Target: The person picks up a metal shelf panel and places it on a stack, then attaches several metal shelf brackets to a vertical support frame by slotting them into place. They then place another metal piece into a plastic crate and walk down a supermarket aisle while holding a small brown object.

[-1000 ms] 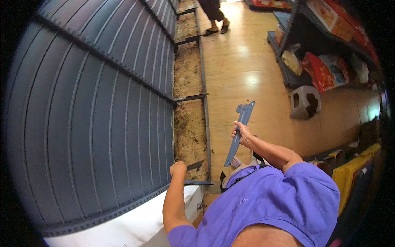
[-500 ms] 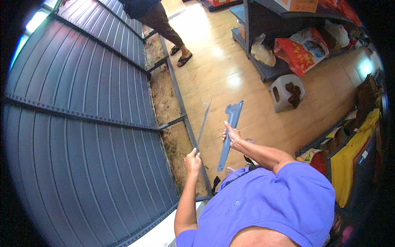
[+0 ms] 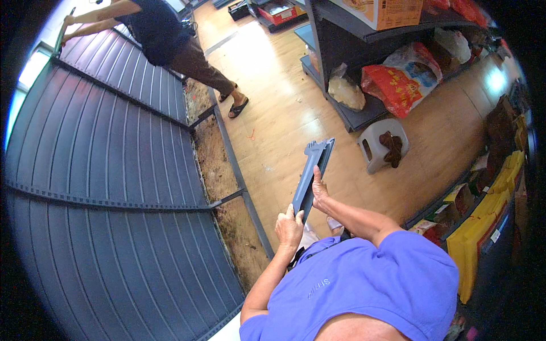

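Two grey metal shelf brackets lie together in front of me, slanting up and away to the right. The near shelf bracket (image 3: 307, 177) shows its flat face, with hooked teeth at its far end. Behind it, the second bracket (image 3: 326, 157) shows mostly as an edge. My left hand (image 3: 289, 229) is closed on the lower end, thumb and fingers pinching the metal. My right hand (image 3: 320, 192) is wrapped round the pair about midway, its thumb pointing up along the side; its other fingers are partly hidden.
A dark slatted shelving wall (image 3: 114, 148) fills the left, with a base frame (image 3: 232, 162) along the floor. Another person (image 3: 165, 40) stands at the far left, arms raised to its top. A grey stool (image 3: 372, 149), a shelf unit with bags (image 3: 401, 82) and yellow goods (image 3: 478, 227) are rightward.
My left hand has brought its bracket rightward against the one in my right hand. The other person now shows more fully, and the view has shifted.
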`<state>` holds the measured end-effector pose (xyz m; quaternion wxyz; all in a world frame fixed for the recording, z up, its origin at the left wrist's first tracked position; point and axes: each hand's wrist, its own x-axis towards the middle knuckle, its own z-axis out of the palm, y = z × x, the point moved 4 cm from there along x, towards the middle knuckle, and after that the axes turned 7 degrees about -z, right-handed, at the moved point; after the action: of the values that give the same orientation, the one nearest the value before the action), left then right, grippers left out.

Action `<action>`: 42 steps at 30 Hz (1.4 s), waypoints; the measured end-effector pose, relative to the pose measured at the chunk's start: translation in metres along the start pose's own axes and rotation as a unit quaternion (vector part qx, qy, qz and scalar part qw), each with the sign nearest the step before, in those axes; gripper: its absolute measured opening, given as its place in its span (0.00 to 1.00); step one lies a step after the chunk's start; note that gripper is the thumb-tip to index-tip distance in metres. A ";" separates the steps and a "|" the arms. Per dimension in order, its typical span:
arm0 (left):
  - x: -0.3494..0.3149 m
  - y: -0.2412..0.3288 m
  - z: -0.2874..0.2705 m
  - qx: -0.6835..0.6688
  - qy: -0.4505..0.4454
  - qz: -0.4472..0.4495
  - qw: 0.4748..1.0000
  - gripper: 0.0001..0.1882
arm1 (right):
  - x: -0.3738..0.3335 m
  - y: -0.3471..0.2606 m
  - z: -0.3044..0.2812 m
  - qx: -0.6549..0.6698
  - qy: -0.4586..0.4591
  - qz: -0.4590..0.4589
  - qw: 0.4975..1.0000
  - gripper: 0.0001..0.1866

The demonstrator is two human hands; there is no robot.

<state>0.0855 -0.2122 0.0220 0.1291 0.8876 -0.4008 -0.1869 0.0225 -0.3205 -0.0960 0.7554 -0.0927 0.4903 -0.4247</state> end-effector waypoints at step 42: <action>0.525 0.152 -0.110 -0.134 0.167 0.227 0.950 0.18 | 0.345 -0.239 0.394 -0.059 -0.116 -0.207 0.970 0.28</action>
<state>0.3519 -0.7005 0.0586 0.3511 0.7660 -0.5358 -0.0537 0.2682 -0.8304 0.0062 0.6961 -0.2854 0.3936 -0.5283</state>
